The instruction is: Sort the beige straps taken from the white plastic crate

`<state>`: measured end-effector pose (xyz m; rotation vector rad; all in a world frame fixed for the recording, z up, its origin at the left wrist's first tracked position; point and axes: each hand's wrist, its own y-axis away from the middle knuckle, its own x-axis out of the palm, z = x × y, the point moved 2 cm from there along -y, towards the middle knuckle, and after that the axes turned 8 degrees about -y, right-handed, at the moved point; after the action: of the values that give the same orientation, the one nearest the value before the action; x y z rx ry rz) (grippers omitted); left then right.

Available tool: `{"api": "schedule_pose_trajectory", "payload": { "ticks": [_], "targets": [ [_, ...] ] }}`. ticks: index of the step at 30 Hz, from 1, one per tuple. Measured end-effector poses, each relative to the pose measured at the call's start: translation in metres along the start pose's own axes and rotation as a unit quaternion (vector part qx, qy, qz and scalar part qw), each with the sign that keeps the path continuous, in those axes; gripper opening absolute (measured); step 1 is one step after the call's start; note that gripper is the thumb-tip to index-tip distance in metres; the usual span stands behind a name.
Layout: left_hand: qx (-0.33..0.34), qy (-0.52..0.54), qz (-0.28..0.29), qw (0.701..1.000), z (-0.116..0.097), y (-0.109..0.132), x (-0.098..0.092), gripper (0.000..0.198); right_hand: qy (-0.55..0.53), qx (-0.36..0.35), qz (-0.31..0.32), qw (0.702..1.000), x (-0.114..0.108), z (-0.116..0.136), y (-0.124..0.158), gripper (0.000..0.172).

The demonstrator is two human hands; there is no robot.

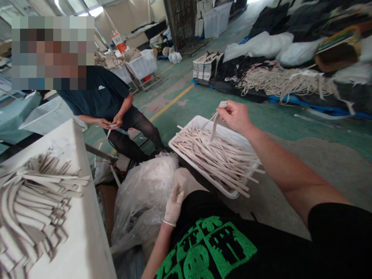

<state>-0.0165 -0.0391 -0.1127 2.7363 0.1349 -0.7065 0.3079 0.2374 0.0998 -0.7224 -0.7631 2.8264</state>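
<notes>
Head view: gloved left hand (173,205) flat against plastic bag (139,193), fingers pressed together. Right hand (236,116) raised over tray (183,130), pinching looped strip (214,126) by its top, lower ends among piled strips (215,159). Judged mid-pick; further lift calls for clearing tangle.

Beige strips (215,159), white tray (232,136)
</notes>
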Motion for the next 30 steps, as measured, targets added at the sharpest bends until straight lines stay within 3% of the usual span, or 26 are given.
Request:
{"api": "schedule_pose_trajectory", "payload": {
  "ticks": [2,4,7,10,13,16,20,24,27,30],
  "targets": [
    [-0.011,-0.001,0.004,1.0,0.006,0.0,0.002,0.065,0.061,0.023,0.022,0.998,0.005,-0.019,-0.007,0.022],
    [-0.017,-0.003,0.001,1.0,0.01,-0.001,0.004,0.066,0.127,0.061,0.089,0.986,0.012,-0.038,-0.007,0.02],
    [-0.017,-0.004,-0.011,1.0,0.016,-0.001,0.005,0.064,0.206,0.119,0.178,0.955,0.019,-0.066,0.008,0.037],
    [-0.022,0.0,-0.012,1.0,0.02,0.0,0.005,0.063,0.208,0.178,0.175,0.946,0.018,-0.089,0.032,0.051],
    [-0.033,-0.007,0.004,0.999,0.02,0.0,0.005,0.062,0.175,0.235,0.167,0.941,0.02,-0.102,0.059,0.046],
    [-0.041,-0.02,0.017,0.999,0.015,-0.002,0.006,0.064,0.155,0.254,0.186,0.936,0.034,-0.104,0.086,0.041],
    [-0.029,-0.033,0.025,0.999,0.008,-0.001,0.008,0.065,0.123,0.258,0.234,0.929,0.071,-0.093,0.12,0.036],
    [-0.015,-0.045,0.002,0.999,0.008,0.003,0.0,0.064,0.097,0.24,0.27,0.928,0.103,-0.082,0.147,0.02],
    [-0.017,-0.048,-0.022,0.998,0.007,0.001,-0.015,0.061,0.074,0.224,0.288,0.928,0.105,-0.074,0.159,0.006],
    [-0.027,-0.049,-0.076,0.996,0.0,0.0,-0.031,0.061,0.026,0.171,0.303,0.937,0.098,-0.055,0.161,0.012]
  ]
}}
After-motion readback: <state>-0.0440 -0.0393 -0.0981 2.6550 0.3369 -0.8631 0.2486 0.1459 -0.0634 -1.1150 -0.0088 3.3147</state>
